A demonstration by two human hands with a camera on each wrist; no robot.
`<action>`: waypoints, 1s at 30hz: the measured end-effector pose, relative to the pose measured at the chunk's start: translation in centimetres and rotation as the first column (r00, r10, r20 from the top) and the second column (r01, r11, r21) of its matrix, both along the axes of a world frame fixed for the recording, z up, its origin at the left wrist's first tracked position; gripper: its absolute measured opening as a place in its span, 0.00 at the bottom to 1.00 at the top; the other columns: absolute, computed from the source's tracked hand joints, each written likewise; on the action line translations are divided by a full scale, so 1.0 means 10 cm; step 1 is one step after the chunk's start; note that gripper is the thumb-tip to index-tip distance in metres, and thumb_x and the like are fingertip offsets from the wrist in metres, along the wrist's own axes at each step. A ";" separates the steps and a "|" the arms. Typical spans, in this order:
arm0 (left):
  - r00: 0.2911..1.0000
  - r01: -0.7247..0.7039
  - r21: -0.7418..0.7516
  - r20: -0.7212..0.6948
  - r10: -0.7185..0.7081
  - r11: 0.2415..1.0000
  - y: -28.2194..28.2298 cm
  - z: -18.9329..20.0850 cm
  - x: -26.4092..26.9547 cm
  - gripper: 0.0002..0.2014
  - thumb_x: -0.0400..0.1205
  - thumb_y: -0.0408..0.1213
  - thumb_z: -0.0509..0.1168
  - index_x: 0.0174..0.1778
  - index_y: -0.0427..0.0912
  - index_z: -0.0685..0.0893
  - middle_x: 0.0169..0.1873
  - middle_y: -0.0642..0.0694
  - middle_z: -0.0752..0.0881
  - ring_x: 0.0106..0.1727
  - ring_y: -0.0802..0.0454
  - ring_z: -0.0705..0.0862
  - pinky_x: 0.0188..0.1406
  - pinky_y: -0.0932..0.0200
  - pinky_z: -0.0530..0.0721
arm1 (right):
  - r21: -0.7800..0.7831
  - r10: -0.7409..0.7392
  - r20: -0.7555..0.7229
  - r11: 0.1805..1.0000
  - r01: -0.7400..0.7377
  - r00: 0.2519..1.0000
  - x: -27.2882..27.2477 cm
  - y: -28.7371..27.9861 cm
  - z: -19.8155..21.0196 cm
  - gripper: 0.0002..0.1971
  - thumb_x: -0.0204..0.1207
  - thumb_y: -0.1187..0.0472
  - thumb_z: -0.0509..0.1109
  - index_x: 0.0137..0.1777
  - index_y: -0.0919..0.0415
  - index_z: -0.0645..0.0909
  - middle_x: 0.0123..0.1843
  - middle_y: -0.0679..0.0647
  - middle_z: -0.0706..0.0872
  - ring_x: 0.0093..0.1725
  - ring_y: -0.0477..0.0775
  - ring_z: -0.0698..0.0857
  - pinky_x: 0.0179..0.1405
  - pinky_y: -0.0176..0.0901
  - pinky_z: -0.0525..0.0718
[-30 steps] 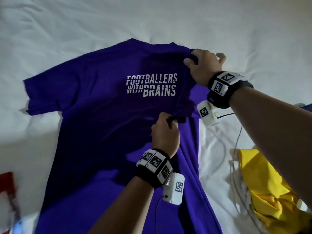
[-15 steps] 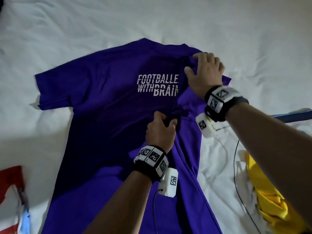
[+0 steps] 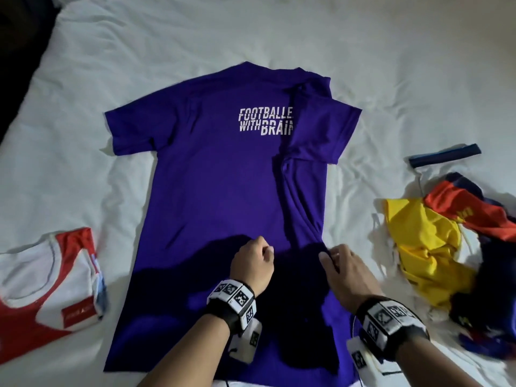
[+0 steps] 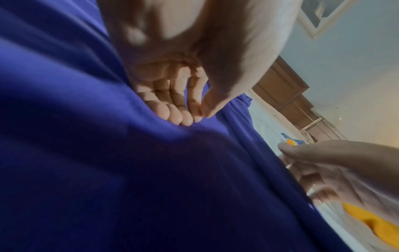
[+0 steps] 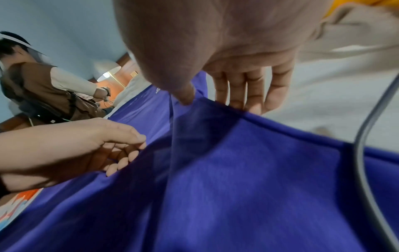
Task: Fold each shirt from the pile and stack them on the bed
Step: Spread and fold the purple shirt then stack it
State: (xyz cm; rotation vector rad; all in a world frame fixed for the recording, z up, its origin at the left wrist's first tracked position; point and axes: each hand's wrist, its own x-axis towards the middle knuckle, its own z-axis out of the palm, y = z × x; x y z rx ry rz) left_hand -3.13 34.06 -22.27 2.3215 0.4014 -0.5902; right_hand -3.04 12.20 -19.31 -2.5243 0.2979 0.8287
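Observation:
A purple shirt (image 3: pixel 217 191) with white print lies back-up on the white bed (image 3: pixel 195 37). Its right side and sleeve (image 3: pixel 321 129) are folded inward, covering the end of the print. Both hands are low on the shirt near the hem. My left hand (image 3: pixel 266 251) has curled fingers, the thumb meeting the index tip (image 4: pixel 194 117), and its fingertips rest on the cloth with nothing between them. My right hand (image 3: pixel 331 254) pinches the folded edge, thumb on top (image 5: pixel 185 100), fingers behind the edge. Creases run up from that pinch.
A folded white-and-red shirt (image 3: pixel 50 280) lies at the left. A loose pile of yellow, red and navy shirts (image 3: pixel 435 247) sits at the right, with a dark blue strip (image 3: pixel 446 156) beyond it. Another person (image 5: pixel 43 88) stands past the bed by a lamp (image 5: pixel 108 69).
Both hands have left the shoulder and mid-back of the shirt and come down toward the hem. The right sleeve now lies folded over the back.

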 end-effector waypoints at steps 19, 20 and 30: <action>0.847 -0.471 -0.269 -0.404 0.346 0.840 0.25 0.20 -0.75 0.30 0.83 0.65 0.54 0.39 0.40 0.85 0.49 0.30 0.90 0.53 0.31 0.87 0.63 0.38 0.83 | 0.106 0.188 -0.202 0.980 -0.170 0.961 -1.17 1.18 0.41 0.12 0.84 0.47 0.62 0.56 0.52 0.81 0.58 0.61 0.88 0.55 0.68 0.87 0.49 0.53 0.84; 0.853 -0.452 -0.259 -0.406 0.328 0.854 0.25 0.25 -0.75 0.30 0.86 0.63 0.54 0.41 0.39 0.86 0.47 0.31 0.89 0.52 0.33 0.86 0.62 0.40 0.82 | 0.079 0.116 -0.129 0.991 -0.106 0.985 -1.20 1.15 0.35 0.11 0.85 0.49 0.61 0.53 0.54 0.81 0.56 0.61 0.89 0.55 0.68 0.86 0.48 0.54 0.83; 0.967 -0.085 0.107 -0.229 0.108 0.991 -0.10 0.23 -1.14 0.19 0.89 0.51 0.57 0.65 0.39 0.76 0.59 0.31 0.87 0.60 0.28 0.85 0.54 0.43 0.80 | -0.130 -0.346 -0.020 0.931 0.341 0.938 -1.34 0.75 0.14 0.21 0.88 0.43 0.56 0.71 0.57 0.69 0.71 0.58 0.79 0.62 0.67 0.84 0.53 0.56 0.73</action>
